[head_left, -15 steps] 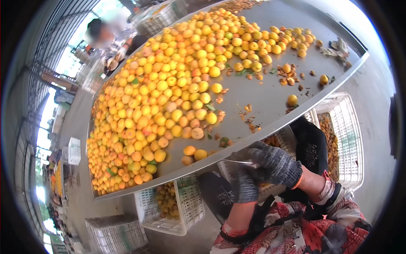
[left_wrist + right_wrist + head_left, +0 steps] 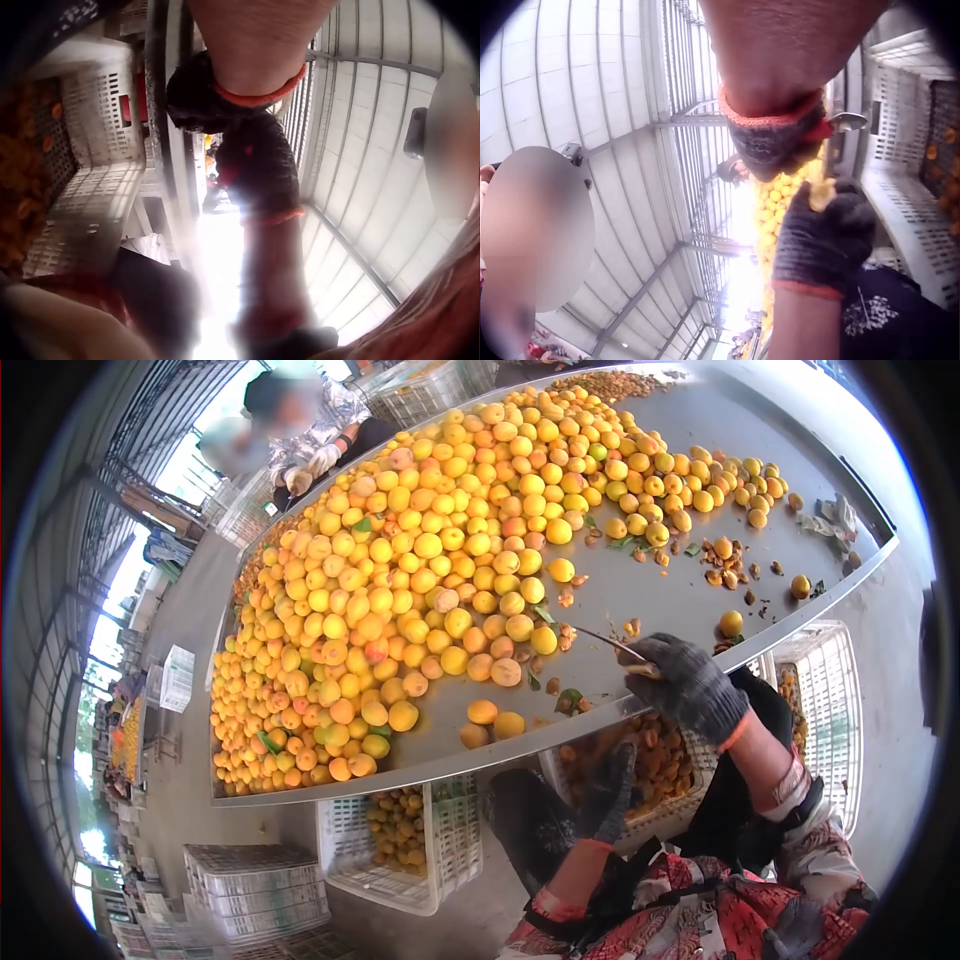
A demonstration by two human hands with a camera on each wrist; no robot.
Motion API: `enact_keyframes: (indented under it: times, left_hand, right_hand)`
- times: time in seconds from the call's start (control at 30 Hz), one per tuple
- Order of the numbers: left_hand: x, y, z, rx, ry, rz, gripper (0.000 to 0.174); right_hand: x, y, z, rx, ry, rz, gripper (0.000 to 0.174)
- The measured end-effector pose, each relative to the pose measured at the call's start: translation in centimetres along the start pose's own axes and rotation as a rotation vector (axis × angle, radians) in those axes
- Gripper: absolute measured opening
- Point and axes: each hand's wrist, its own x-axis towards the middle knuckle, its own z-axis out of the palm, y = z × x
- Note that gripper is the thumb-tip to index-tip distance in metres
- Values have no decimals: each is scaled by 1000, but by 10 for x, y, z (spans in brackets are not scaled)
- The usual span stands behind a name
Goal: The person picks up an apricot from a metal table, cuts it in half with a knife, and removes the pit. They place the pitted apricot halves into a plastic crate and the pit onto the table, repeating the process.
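Note:
My gloved right hand (image 2: 690, 685) is at the near edge of the metal table (image 2: 610, 600). It grips a knife (image 2: 600, 637), whose thin blade points left toward fruit scraps; a red handle (image 2: 821, 130) shows in the right wrist view. My gloved left hand (image 2: 607, 795) is lower, over a crate of opened apricots (image 2: 655, 770). In the right wrist view this left hand pinches a yellow apricot piece (image 2: 823, 193) between thumb and fingers; the head view does not show that piece. A large heap of apricots (image 2: 380, 600) covers the table's left and middle.
Scraps (image 2: 728, 565) and a crumpled cloth (image 2: 835, 520) lie on the table's right side. Below the edge stand a white crate of fruit (image 2: 455, 840) and another crate (image 2: 835, 720). Stacked crates (image 2: 255, 890) are at lower left. Another person (image 2: 315, 440) is across the table.
My hands were together below the table edge; the right has moved up with the knife over the edge, and the left has separated from it, over the crate. The head view has shifted slightly.

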Motion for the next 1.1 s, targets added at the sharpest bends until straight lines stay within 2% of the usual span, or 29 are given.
enact_keyframes:
  times: [0.03,0.1,0.17,0.2,0.23,0.27,0.33,0.4,0.47,0.5,0.57,0.6,0.67,0.7,0.77,0.8,0.87,0.9,0.97,1.0,1.03,1.07,1.1]
  left_hand:
    - [1,-9,0,-113,31,-9,36]
    - [3,-19,-2,-231,59,-20,35]
    - [4,-25,-3,-269,113,94,31]
    - [7,-30,-4,-272,115,93,31]
    - [13,-38,-4,-415,115,16,30]
    - [16,-43,-5,-556,114,-63,29]
    - [10,-51,-11,-442,96,-19,32]
    - [10,-54,-15,-323,83,26,36]
    - [12,-56,-16,79,132,331,34]
    - [8,-45,-20,77,132,334,34]
    - [-10,-5,-33,-838,51,189,38]
    - [-16,6,-38,-842,51,188,38]
    - [-24,25,-46,253,528,661,45]
    - [-26,37,-49,250,522,666,45]
    - [-30,57,-53,-805,422,173,36]
    - [-33,62,-50,-802,422,170,36]
    - [-38,69,-44,-636,509,349,41]
    - [-39,66,-43,-632,507,350,41]
    - [-40,60,-43,22,565,454,46]
    - [-40,63,-43,25,563,458,46]
    - [-40,68,-43,143,589,535,47]
    - [-40,72,-42,262,615,609,48]
    - [-40,71,-41,264,615,613,48]
  right_hand:
    - [13,-3,4,-6,-1,-2,22]
    - [40,-2,27,313,-187,189,29]
    - [60,22,64,-383,-89,-647,31]
    - [69,22,92,-238,-113,-427,32]
    - [78,15,113,-95,-133,-208,34]
    - [85,3,116,-96,-133,-210,34]
    - [91,-15,117,-180,-353,48,47]
    - [96,-12,130,-192,-372,39,50]
    - [94,-19,124,-175,-380,38,46]
    - [93,-20,119,-178,-378,38,46]
    - [88,-18,104,87,-374,-69,44]
    - [83,-26,89,85,-378,-69,44]
    - [69,-46,50,301,-480,-54,44]
    - [62,-46,40,296,-474,-51,44]
    - [42,-45,29,449,-452,-187,46]
    - [33,-44,27,452,-451,-184,46]
    - [21,-44,23,740,-555,91,54]
    - [18,-58,12,654,-550,53,53]
    - [1,-48,22,733,-494,41,47]
    - [-4,-48,24,809,-443,28,41]
    - [-4,-53,17,576,-427,-61,39]
    - [-5,-55,18,577,-424,-63,39]
    - [-8,-56,21,443,-318,-167,37]
